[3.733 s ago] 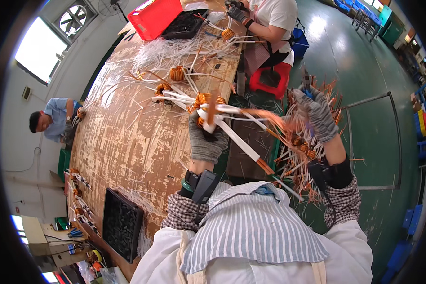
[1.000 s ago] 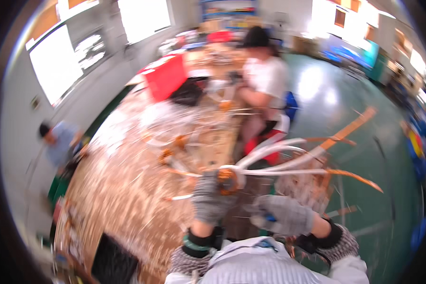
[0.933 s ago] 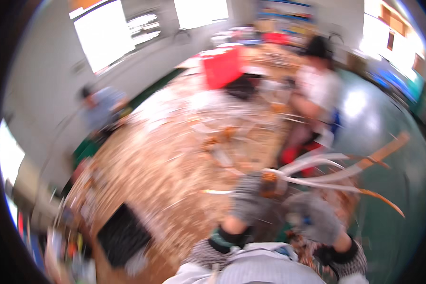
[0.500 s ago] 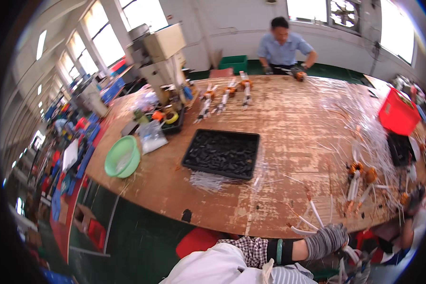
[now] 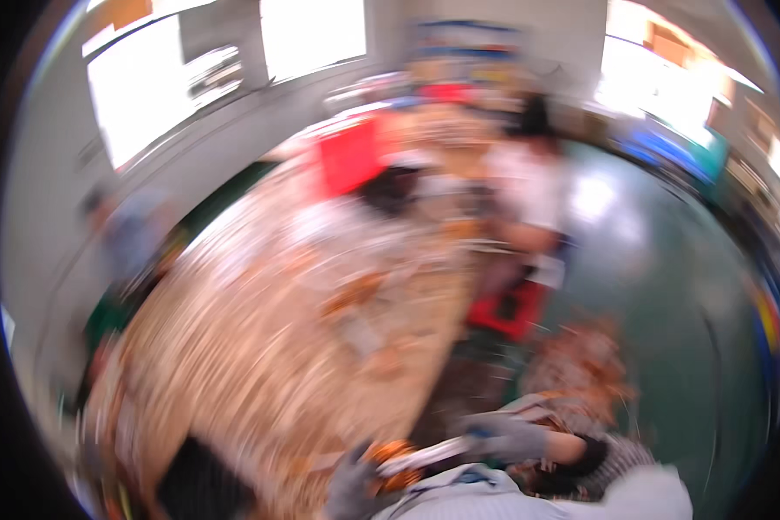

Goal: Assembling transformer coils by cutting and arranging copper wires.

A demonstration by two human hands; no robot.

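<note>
Motion smears the whole head view. My left hand point(image 5: 353, 485), in a grey glove, is closed around the side of a copper-wound coil point(image 5: 396, 461) low in front of my body. White sleeved leads point(image 5: 439, 453) run from the coil to the right. At their far end my right hand point(image 5: 503, 438), also gloved in grey, appears closed on them, though its fingers are blurred. Left of my left hand, the black tray point(image 5: 204, 481) stands on the worktable point(image 5: 234, 347).
A blurred copper coil point(image 5: 355, 295) and pale wires lie on the table. A red bin point(image 5: 349, 156) stands farther back. One co-worker point(image 5: 529, 186) sits at the right edge, another point(image 5: 130, 230) at far left. A heap of copper-coloured pieces point(image 5: 581, 368) is beside the table at right.
My view has swung right, so the table, tray and red bin now appear farther left. The coil and both my gloved hands have come into view in front of me.
</note>
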